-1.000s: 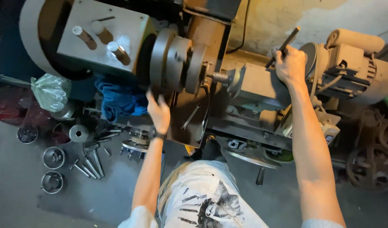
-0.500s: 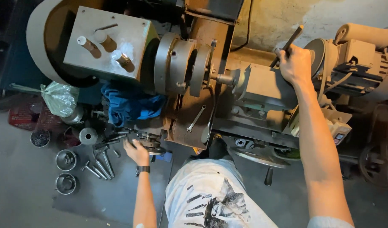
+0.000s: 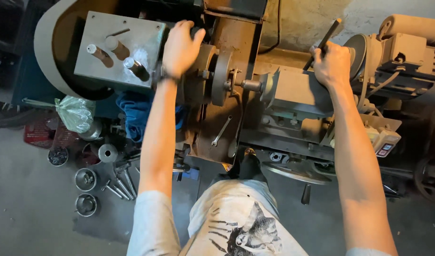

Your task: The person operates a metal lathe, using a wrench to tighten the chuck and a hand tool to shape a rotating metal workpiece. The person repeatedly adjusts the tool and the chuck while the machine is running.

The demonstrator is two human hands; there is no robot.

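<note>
Your left hand [image 3: 180,41] is up on the lathe's round chuck [image 3: 204,76], fingers draped over its top edge, looks like a loose grip but the angle makes it hard to be sure. Your right hand [image 3: 332,62] is closed around a dark rod-like handle [image 3: 324,39] sticking up near the tailstock [image 3: 293,92]. Hands are well apart, one at each end. A small wrench [image 3: 221,131] lies on the lathe bed below the chuck, and metal cups [image 3: 86,179] sit on the floor to the left.
</note>
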